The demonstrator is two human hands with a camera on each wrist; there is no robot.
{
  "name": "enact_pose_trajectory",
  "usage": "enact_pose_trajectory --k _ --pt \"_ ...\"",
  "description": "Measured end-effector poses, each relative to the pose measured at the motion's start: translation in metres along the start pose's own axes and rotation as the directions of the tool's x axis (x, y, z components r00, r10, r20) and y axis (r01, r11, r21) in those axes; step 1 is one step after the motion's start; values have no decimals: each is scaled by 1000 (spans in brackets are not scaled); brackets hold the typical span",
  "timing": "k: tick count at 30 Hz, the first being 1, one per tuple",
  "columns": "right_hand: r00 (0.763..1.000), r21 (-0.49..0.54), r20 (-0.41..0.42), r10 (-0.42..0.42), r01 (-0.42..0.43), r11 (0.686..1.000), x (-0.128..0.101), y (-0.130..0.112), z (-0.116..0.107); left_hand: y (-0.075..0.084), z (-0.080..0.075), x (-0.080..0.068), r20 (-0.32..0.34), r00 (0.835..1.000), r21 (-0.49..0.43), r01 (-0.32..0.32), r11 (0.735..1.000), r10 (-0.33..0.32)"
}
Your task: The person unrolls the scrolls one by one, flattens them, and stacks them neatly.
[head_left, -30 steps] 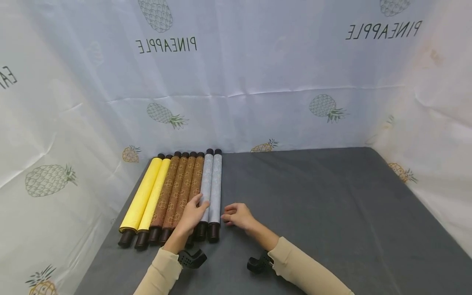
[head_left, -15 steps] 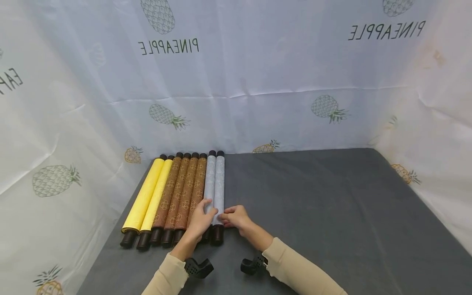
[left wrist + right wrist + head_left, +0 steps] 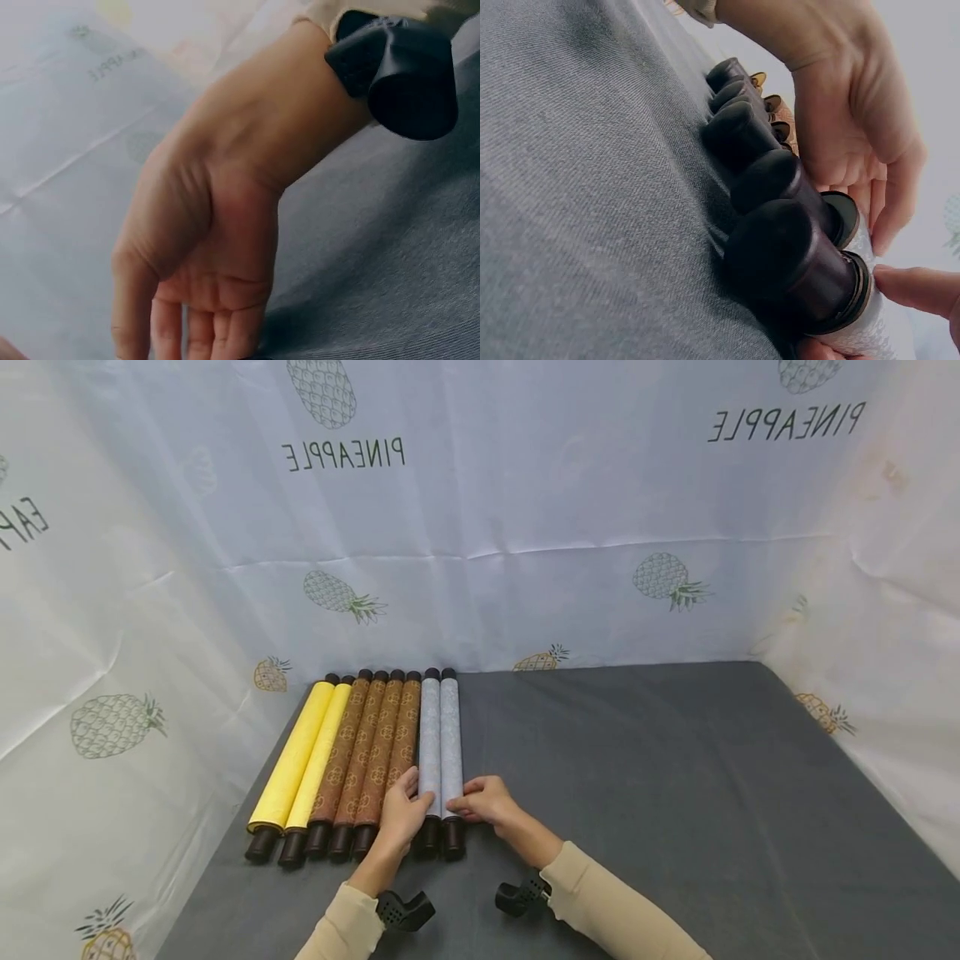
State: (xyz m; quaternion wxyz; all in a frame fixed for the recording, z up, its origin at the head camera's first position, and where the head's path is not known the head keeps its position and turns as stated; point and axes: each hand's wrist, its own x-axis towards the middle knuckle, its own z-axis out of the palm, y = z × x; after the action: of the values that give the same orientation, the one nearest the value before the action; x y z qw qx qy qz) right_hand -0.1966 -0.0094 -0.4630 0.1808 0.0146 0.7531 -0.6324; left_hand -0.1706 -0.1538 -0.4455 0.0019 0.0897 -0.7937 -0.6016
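Two grey-blue hanging scrolls lie rolled up side by side, with dark round end knobs. My left hand (image 3: 403, 810) holds the left grey scroll (image 3: 430, 735) near its front end, thumb on top and fingers down its left side. At the same end, my right hand (image 3: 491, 802) pinches the right grey scroll (image 3: 452, 743). In the right wrist view its thumb (image 3: 915, 291) presses beside the dark knob (image 3: 780, 255), with other fingertips low on the roll. The left wrist view shows the left hand's palm and straight fingers pointing down; the scroll is outside that view.
Left of the hands lie several brown patterned scrolls (image 3: 363, 752), then two yellow scrolls (image 3: 300, 760), in one row. All rest on a dark grey cloth-covered table (image 3: 637, 793). A white pineapple-print curtain (image 3: 480, 510) rises at the back and both sides.
My right hand has come in from beside the right grey scroll to touch it. Both grey scrolls' front ends have shifted slightly right, widening a gap beside the brown ones; my left fingers are now there.
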Motion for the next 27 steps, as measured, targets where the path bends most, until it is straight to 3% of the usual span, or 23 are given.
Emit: enact_pose_trajectory --k 10,16,27 --pt "1000 12 -8 -1 1 1000 -4 2 -15 -4 10 0 -8 993 -171 111 979 -114" --pt "1000 8 -12 -5 5 1000 -6 3 -25 -6 21 3 -42 993 -256 96 962 -111" --pt "997 9 -75 9 -8 1000 -12 5 -45 -5 45 4 -22 995 -270 91 959 -100"
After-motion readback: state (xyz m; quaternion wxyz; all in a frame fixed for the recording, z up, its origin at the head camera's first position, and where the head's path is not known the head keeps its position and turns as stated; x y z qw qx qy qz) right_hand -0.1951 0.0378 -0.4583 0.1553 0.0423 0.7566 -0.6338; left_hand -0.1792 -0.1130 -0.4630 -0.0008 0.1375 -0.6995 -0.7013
